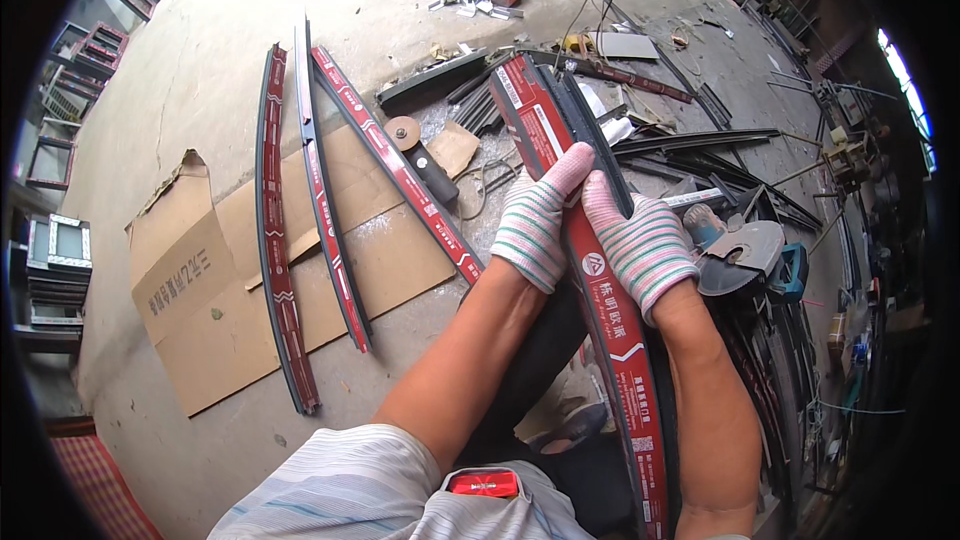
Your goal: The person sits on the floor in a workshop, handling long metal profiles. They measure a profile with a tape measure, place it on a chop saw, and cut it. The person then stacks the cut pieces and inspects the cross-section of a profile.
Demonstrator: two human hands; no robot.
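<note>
A long dark metal profile [608, 315] with red printed film on its face slants from my lap up toward the middle of the floor. My left hand [540, 220], in a pink, white and green striped knit glove, wraps its left side. On the opposite side my right hand [642, 240], gloved alike, closes round the same profile, close to the left. Some of the fingers are hidden behind the piece. Just right of my right hand is a power saw [742, 258] with a round blade guard and teal parts.
Three more red-filmed profiles, at left [276, 240], centre [328, 230] and right [390, 155], lie across flattened cardboard [205, 285]. A grinder [434, 180] with a brown disc [402, 132] rests beside them. Dark offcuts [700, 140] and cables clutter the right. Stacked frames [60, 250] stand far left.
</note>
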